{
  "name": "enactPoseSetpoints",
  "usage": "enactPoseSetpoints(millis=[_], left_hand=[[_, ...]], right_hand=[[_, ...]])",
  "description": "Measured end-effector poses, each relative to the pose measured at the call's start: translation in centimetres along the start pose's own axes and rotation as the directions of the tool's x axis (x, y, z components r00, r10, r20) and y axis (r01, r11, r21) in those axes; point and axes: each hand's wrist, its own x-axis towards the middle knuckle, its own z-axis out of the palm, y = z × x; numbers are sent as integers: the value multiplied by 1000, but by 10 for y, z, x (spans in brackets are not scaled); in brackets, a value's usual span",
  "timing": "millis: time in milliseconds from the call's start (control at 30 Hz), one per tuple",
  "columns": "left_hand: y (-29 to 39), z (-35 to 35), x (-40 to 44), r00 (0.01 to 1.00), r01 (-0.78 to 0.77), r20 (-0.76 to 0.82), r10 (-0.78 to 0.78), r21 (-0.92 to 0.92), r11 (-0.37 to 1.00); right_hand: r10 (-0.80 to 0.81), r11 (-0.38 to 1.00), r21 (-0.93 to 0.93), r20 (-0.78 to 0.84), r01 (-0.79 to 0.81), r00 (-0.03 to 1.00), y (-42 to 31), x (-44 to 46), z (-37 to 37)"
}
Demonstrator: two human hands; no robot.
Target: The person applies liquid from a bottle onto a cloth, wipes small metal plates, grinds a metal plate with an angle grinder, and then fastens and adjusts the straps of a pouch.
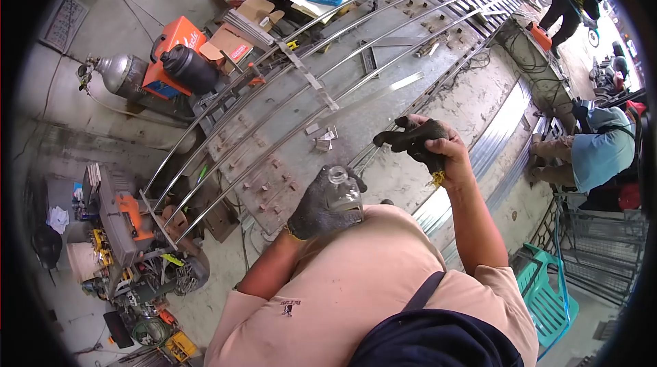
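Observation:
My left hand (318,206), in a dark work glove, is wrapped round a small clear glass bottle (343,196) held close to my chest. The bottle's mouth is uncovered and points away from me. My right hand (428,144) is raised to the right of the bottle, apart from it. A dark glove covers part of it, with bare skin showing at the thumb and the edge. Its fingers are bent, and whether they hold anything I cannot make out. Beyond both hands, long curved metal rods (274,103) lie across a metal work table (274,155).
An orange box (179,42) and a gas cylinder (120,74) stand at upper left. Tools crowd the lower left. A green plastic chair (544,292) is at lower right. At right, a person in a light blue shirt (602,151) bends over; another person (571,4) stands farther off.

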Motion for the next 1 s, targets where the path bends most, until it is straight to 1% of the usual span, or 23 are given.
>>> enactPoseSetpoints(millis=[33, 67, 167, 233, 267, 333, 367, 467, 500, 600, 700, 800, 900, 1000], left_hand=[[1, 2, -1, 1000, -27, -1, 27, 56, 998], [5, 3, -1, 1000, -20, 5, 19, 110, 994], [11, 2, 1, 999, -33, 13, 31, 268, 963], [12, 1, 3, 996, -84, 9, 87, 371, 925], [15, 0, 6, 988, -140, 15, 154, 516, 845], [24, -3, 12, 959, -227, 63, 276, 754, 616], [28, -2, 15, 971, -187, -3, 240, 616, 765], [41, -12, 25, 935, -316, 127, 330, 721, 616], [50, -14, 27, 925, -350, 179, 335, 741, 572], [75, -8, 42, 837, -524, 253, 486, 626, 577], [79, -8, 53, 822, -568, 368, 434, 569, 595], [56, -9, 54, 878, -471, 360, 316, 526, 708], [59, 5, 46, 929, -347, 281, 242, 428, 835], [49, 14, 40, 978, -171, 161, 135, 233, 957]], right_hand=[[-3, 1000, -26, -15, 2, 1000, 4, -1, 4], [-5, 999, -53, -29, 4, 1000, 6, -1, 7], [3, 997, -74, -1, -3, 1000, 7, -3, 16], [14, 997, -73, 28, -12, 1000, 6, -2, 20], [20, 997, -70, 38, -17, 999, 6, -2, 21], [0, 994, -105, 40, 4, 999, 9, -2, 25], [-9, 992, -124, 38, 14, 999, 11, -3, 27], [4, 991, -133, 93, 8, 996, 10, -4, 34], [6, 994, -111, 114, 7, 993, 9, -6, 40], [78, 992, -107, 130, -64, 989, 10, -9, 46], [165, 978, -159, 169, -138, 972, 15, -10, 43], [-19, 986, -159, 232, 57, 972, 34, -5, 30], [-57, 998, -21, 225, 63, 973, 31, -12, 36], [-54, 985, 173, 248, 11, 967, 31, -18, 49]])
